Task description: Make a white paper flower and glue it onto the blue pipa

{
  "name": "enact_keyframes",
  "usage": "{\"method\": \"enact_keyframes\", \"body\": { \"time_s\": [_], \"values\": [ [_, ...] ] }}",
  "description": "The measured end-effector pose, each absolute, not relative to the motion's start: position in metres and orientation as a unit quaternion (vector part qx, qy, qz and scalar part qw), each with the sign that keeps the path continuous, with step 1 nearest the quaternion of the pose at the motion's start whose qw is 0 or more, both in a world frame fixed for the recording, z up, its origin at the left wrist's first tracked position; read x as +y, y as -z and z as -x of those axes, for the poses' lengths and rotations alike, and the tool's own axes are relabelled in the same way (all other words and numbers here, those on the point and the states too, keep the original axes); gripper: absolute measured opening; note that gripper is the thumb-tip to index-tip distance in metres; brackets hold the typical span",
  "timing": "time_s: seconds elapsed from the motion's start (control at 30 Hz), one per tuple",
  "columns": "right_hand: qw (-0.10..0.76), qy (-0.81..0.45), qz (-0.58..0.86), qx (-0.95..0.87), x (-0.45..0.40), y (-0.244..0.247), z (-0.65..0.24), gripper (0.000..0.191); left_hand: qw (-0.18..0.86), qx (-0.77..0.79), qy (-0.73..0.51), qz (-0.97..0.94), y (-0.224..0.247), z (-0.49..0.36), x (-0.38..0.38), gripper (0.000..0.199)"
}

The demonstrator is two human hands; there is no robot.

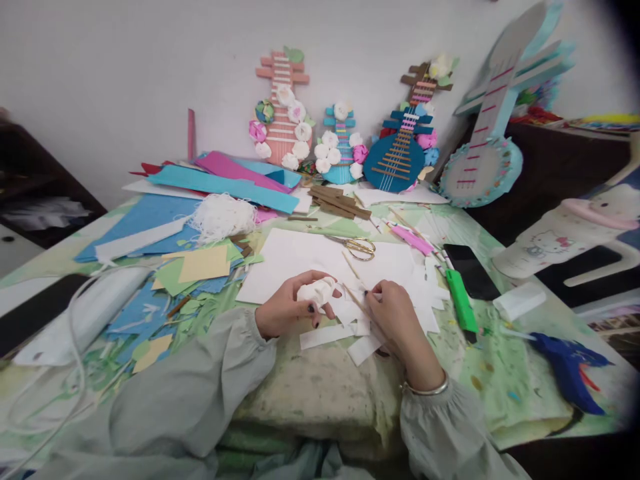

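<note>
My left hand [295, 303] is closed around a white paper flower [317, 291] with folded, layered petals, its thumb pressed along the near side. Close by on the right, the fingers of my right hand [395, 317] are pinched together. A thin wooden stick [356, 300] runs into that grip, its tip pointing toward the flower. Another thin stick [351, 265] lies just beyond on white paper sheets [290, 253]. Below the hands are cut white paper strips [327, 335]. Gold-handled scissors [359, 248] rest farther back on the sheets.
Paper scraps [200, 267] and a heap of white string [223, 217] lie left. At right are a green cutter [461, 303], a black phone [471, 270], a blue glue gun [570, 370] and a tumbler [550, 237]. Decorated paper lutes [395, 160] lean against the wall.
</note>
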State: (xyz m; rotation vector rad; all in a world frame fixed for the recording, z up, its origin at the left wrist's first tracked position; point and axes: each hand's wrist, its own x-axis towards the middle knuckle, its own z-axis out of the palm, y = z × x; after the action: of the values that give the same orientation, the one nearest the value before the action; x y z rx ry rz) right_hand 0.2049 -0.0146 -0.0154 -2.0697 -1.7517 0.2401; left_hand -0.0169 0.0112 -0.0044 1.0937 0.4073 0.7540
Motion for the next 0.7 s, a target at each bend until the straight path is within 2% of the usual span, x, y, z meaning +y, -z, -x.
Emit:
{"method": "enact_keyframes", "body": {
  "time_s": [0.1,0.27,0.4,0.53,0.63,0.7],
  "values": [
    [0.215,-0.099,0.753,-0.614,-0.015,0.012,-0.204,0.012,0.786,0.162,-0.351,-0.482,0.005,0.019,0.012,0.062],
    [0.265,-0.118,0.749,-0.595,-0.019,0.002,-0.208,0.024,0.802,0.166,-0.375,-0.434,0.004,0.022,0.013,0.053],
    [0.372,-0.134,0.725,-0.564,-0.021,-0.004,-0.212,0.021,0.818,0.190,-0.392,-0.376,0.001,0.023,0.014,0.053],
    [0.528,-0.293,0.625,-0.495,-0.022,-0.006,-0.216,0.030,0.817,0.193,-0.411,-0.356,-0.003,0.027,0.016,0.043],
    [0.571,-0.449,0.514,-0.456,-0.025,-0.011,-0.217,0.033,0.824,0.173,-0.399,-0.362,-0.005,0.030,0.017,0.050],
    [0.585,-0.502,0.451,-0.450,-0.027,-0.015,-0.217,0.034,0.832,0.160,-0.394,-0.357,-0.005,0.031,0.018,0.054]
  ]
}}
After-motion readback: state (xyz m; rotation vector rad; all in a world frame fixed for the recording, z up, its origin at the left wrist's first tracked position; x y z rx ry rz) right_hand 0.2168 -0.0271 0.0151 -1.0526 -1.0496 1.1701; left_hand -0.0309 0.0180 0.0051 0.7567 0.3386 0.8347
